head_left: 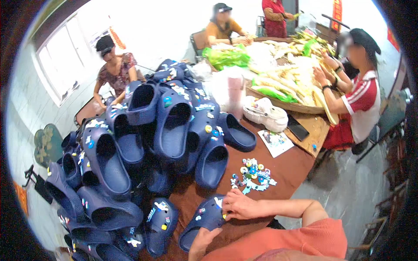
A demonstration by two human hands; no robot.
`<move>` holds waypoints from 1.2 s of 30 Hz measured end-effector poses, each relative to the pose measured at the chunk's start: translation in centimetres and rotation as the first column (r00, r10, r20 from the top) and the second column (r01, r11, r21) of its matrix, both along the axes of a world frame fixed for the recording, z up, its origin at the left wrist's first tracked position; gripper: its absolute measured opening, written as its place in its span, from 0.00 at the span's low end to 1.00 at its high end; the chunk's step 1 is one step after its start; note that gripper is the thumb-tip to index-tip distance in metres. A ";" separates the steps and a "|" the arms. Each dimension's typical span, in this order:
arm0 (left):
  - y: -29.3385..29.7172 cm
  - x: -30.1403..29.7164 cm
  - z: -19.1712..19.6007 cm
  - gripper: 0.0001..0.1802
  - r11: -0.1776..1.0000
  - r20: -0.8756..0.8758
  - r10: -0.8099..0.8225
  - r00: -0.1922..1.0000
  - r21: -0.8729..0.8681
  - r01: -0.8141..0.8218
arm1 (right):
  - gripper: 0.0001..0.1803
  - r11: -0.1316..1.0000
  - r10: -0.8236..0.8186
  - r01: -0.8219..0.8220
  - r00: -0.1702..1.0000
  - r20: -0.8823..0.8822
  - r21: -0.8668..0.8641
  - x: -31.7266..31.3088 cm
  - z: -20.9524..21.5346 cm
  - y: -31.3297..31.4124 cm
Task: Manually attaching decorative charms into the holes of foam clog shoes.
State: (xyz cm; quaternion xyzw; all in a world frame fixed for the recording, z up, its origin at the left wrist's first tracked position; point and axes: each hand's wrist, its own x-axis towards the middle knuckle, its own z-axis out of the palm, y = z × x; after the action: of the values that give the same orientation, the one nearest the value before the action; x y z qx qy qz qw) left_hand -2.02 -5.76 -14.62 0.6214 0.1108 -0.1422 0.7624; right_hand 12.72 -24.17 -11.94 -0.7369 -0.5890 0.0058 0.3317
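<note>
In the head view, a navy clog (201,219) is being held at the near side of the brown worktop (287,168) by the left hand (203,242), its fingers gripping the side, seemingly for steadiness. The clog's upper is being touched by the curled fingers of the right hand (239,205); whether anything is being pinched cannot be told. Loose charms (254,174) are being kept close, probably for reach. The worktop is being crowded by heaped clogs (174,132); the pale-walled room (148,26) is being shared by co-workers (368,102).

At six o'clock, the person's left hand (204,238) holds a navy clog (201,219) while the right hand (238,205) touches its toe. Colourful charms (252,176) lie toward half past four, heaped navy clogs (172,135) at nine, a stalk-filled basket (300,108) at two.
</note>
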 end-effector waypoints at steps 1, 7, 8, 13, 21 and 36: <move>-0.2 0.0 0.2 0.30 1.000 -0.040 -0.003 0.999 0.031 0.005 | 0.11 1.000 0.023 -0.024 0.995 -0.097 -0.010 0.4 0.2 -0.2; -0.3 0.3 0.5 0.30 0.994 -0.185 0.031 0.982 0.104 -0.012 | 0.42 0.995 -0.077 0.092 0.958 -0.278 0.041 1.9 -0.1 1.0; 0.2 0.2 0.0 0.29 0.991 -0.188 0.010 0.982 0.130 0.015 | 0.47 0.999 -0.043 0.042 0.919 -0.392 -0.013 2.6 -0.1 1.4; 1.1 -0.6 -0.8 0.18 0.921 0.022 -0.024 0.999 0.389 0.014 | 0.50 0.975 0.075 -0.186 0.795 -0.602 -0.124 5.0 -1.0 3.4; 1.5 1.4 3.9 0.37 0.999 0.014 0.042 0.999 0.031 -0.042 | 0.12 0.996 -0.065 0.063 0.997 0.038 0.062 1.4 0.7 3.0; 1.2 1.8 2.0 0.36 0.970 -0.010 0.155 0.988 -0.189 -0.154 | 0.13 0.997 -0.075 0.071 0.960 0.269 0.025 0.2 0.0 1.6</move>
State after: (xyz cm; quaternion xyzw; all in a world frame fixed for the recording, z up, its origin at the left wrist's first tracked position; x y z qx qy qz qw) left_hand -0.22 -4.53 -12.65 0.5360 0.1432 -0.0909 0.8270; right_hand 12.87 -22.61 -11.90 -0.7495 -0.6012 -0.1112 0.2539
